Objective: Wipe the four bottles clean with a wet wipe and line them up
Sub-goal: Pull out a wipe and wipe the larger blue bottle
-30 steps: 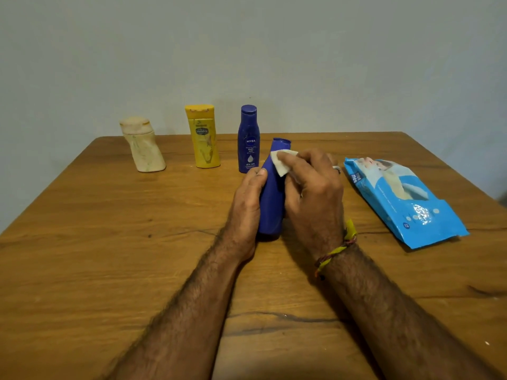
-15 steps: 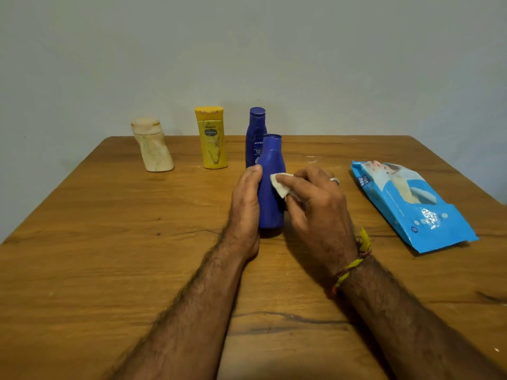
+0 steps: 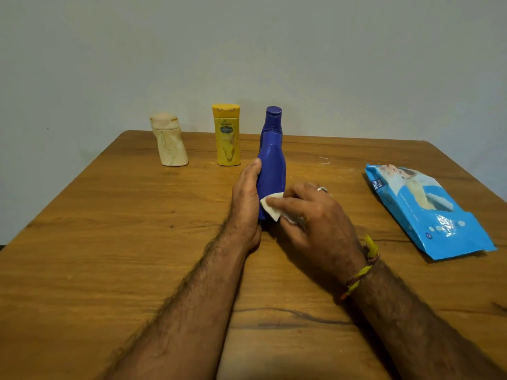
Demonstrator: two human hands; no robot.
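Note:
A large blue bottle stands upright at the middle of the wooden table. My left hand grips its left side. My right hand presses a white wet wipe against the bottle's lower front. Directly behind it a smaller dark-blue bottle shows only its cap and shoulders. A yellow bottle stands to its left at the back. Further left is a slanted cream bottle.
A blue pack of wet wipes lies flat on the right side of the table. A plain grey wall rises behind the table's far edge. Dark cracks mark the wood near my forearms.
The large blue bottle went from tilted to upright and now hides the smaller blue one. My right hand slid the wipe from the bottle's neck down to its base.

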